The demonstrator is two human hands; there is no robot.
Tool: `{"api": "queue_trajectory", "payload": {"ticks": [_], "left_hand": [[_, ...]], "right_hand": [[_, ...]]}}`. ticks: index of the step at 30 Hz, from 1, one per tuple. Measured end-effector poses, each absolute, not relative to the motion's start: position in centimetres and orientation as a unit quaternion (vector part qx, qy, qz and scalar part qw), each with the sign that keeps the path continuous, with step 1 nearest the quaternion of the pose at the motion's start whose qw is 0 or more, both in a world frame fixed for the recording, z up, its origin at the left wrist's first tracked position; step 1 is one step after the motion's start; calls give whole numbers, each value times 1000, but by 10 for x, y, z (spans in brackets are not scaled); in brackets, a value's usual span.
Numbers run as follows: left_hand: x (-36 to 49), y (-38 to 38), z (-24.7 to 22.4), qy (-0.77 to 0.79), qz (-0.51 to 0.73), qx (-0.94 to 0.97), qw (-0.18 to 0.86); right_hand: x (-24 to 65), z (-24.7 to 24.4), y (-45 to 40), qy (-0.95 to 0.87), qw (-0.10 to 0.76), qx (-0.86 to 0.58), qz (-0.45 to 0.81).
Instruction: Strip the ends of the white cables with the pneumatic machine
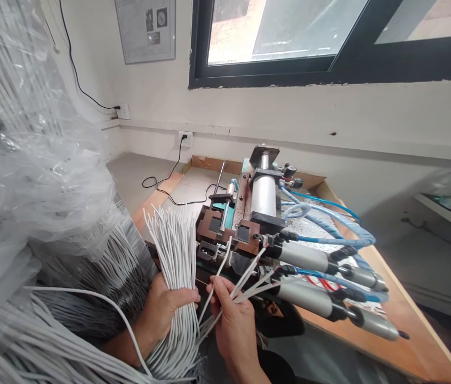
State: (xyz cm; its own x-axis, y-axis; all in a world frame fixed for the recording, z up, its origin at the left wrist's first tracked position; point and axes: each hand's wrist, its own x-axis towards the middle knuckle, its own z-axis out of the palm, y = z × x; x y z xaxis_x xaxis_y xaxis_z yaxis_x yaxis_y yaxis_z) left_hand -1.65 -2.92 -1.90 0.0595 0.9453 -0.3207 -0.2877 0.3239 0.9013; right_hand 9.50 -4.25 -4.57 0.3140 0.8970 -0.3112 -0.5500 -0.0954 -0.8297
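Note:
My left hand is wrapped round a thick bundle of white cables, their cut ends fanned upward. Just to its right, my right hand pinches several separate white cables between thumb and fingers. One of these stands apart from the others, pointing at the machine's front. Some of their tips look reddish or dark, as if the inner wires show. Close ahead of both hands is a pneumatic machine with brown metal blocks and silver cylinders. My right fingertips are short of the blocks.
More white cables and clear plastic wrapping fill the left side. The machine sits in a wooden tray, with blue air hoses looping on the right. A black power cord runs to a wall socket. A window is above.

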Motion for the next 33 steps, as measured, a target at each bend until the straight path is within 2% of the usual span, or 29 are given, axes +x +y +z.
{"api": "queue_trajectory", "payload": {"ticks": [10,16,18,24,33], "left_hand": [[-15,-29,-18,495,479,326,647],[-13,-30,-19,465,471,380,646],[-13,-29,-19,457,467,406,639],[-16,-28,-20,484,477,393,619],[-15,-27,-15,472,493,346,644]], "right_hand": [[98,-37,-30,-74,636,-464,613],[94,-33,-30,-149,580,-407,690],[92,-33,-34,-172,577,-414,683],[92,-41,-39,-164,648,-470,577],[97,-34,-28,-85,635,-471,606]]}}
